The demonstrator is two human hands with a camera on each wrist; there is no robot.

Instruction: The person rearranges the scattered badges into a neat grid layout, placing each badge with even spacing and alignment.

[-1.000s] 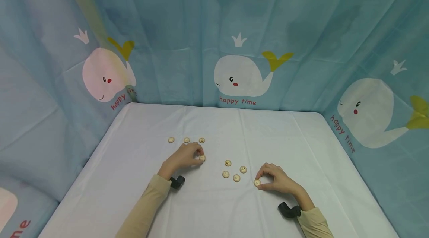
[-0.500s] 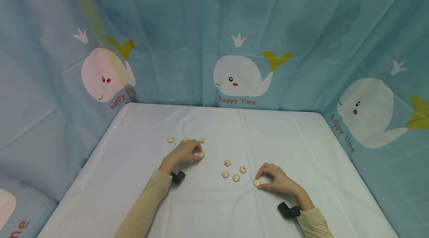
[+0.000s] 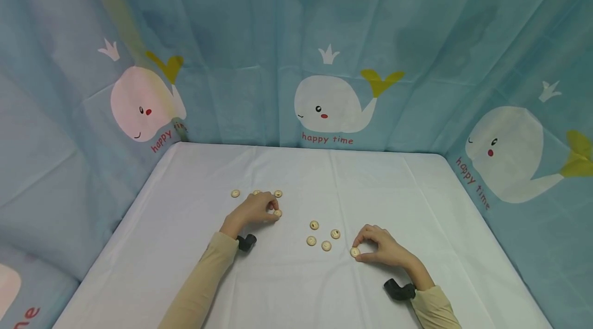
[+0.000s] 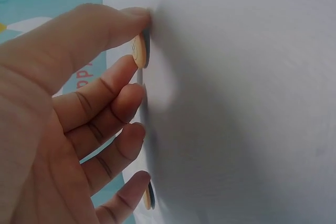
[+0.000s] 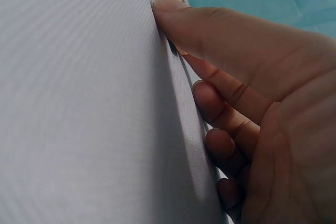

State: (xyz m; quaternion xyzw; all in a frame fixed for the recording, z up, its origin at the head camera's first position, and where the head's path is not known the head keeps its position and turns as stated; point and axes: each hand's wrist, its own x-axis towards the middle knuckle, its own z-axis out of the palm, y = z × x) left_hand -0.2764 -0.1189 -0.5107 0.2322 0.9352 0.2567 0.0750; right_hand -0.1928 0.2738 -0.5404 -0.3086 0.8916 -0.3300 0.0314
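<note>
My left hand [image 3: 256, 209] pinches a small pale wooden disc [image 3: 278, 213] between thumb and index finger, flat at the white tabletop. Its face carries a thin dark mark, seen edge-on in the left wrist view. Just beyond that hand, a row of three like discs runs left to right; the right one [image 3: 278, 193] shows a dark spot, and the middle one [image 3: 256, 192] is partly covered by the hand. My right hand [image 3: 383, 247] holds another disc [image 3: 354, 252] by its edges on the cloth, thumb and index finger on opposite sides. The right wrist view mostly hides this disc behind the thumb.
Several more discs [image 3: 326, 246] lie in a loose cluster between the hands. A white cloth [image 3: 287, 288] covers the table, and blue curtains [image 3: 241, 102] with printed whales stand along its back and sides. Black wrist cameras [image 3: 399, 290] are strapped on both wrists.
My left hand has slid its disc slightly away from me, toward the row, and now overlaps the middle disc. The right hand and its disc have stayed in place.
</note>
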